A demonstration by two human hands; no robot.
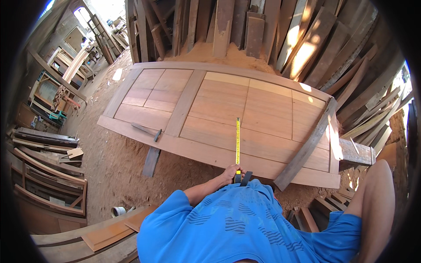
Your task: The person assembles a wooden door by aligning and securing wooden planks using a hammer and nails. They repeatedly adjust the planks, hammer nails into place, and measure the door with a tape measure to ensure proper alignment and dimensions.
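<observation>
Tape measure [237, 142] is running far from left hand [231, 174], which is pinching its near end, across wooden door [267, 109] lying over sawdust floor [114, 162]; planks [245, 26] are leaning beyond.

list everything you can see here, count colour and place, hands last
wooden door: one, light reddish brown, panelled, lying flat across the middle
tape measure: one, yellow blade, stretched across the door from its near edge
loose batten: one, grey-brown, lying slanted over the door's right end
hammer: one, dark, on the door's near left edge
planks: many, brown, leaning along the back and right
sawdust heap: one, tan, behind the door
frames and boards: several, brown, stacked at left
small can: one, white, on the ground lower left
blue shirt: one, lower middle
left hand: one, at the tape's case on the near edge
right hand: not in view; only the right arm shows, lower right
</observation>
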